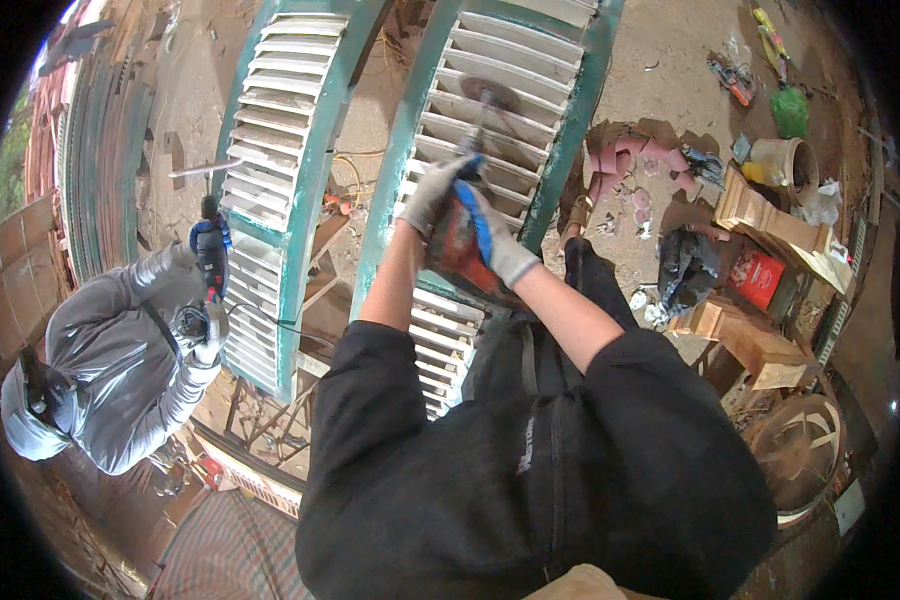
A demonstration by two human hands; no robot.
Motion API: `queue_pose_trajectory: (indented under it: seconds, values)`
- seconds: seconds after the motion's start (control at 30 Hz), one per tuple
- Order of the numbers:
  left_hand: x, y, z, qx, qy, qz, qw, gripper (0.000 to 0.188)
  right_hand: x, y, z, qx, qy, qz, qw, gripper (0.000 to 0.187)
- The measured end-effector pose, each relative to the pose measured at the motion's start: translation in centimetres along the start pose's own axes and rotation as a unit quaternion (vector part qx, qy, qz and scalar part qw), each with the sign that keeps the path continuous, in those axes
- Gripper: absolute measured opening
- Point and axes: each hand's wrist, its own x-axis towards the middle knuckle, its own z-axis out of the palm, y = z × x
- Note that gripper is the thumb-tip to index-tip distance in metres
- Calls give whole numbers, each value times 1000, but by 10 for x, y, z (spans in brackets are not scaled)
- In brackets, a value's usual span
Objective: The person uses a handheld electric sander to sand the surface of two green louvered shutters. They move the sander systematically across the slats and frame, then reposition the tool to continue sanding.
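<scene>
A red and dark power tool (457, 250) with a round sanding disc (491, 95) on a thin shaft is in both my hands. My left hand (436, 193), in a pale work glove, is closed round the front of the tool near the shaft. Farther back, my right hand (505, 248) grips the body, in a blue and pale glove. The disc lies over the white slats of a green-framed louvred shutter (518, 60), blurred; whether it touches them I cannot tell. Some of the tool's body is hidden by my gloves.
To my left, a co-worker (120, 340) holds a similar tool (210, 250) over another louvred shutter (275, 100). An orange cable (355, 165) runs between the shutters. At right stand a bucket (782, 165), wooden pieces (750, 335) and a red container (754, 277).
</scene>
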Motion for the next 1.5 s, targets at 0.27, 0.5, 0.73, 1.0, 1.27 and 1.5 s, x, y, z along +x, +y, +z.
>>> queue_pose_trajectory:
  seconds: [0.27,0.5,0.73,1.0,1.27,1.5]
  values:
    - [5,19,-22,35,-38,22,998,29,-11,9,29,5,53,-90,995,58]
    - [1,-7,42,104,-86,138,981,34,-43,-21,-31,-26,144,-164,976,43]
    - [1,27,-16,11,35,126,991,29,14,-18,24,-29,-8,-39,999,42]
    - [-29,-24,-12,-17,-1,138,990,30,-42,6,3,-174,55,-80,980,50]
    - [-27,-47,-24,22,41,83,995,32,-42,24,-5,-151,90,-14,984,61]
    - [-44,-17,-29,211,34,123,969,33,-33,56,28,43,79,-37,995,59]
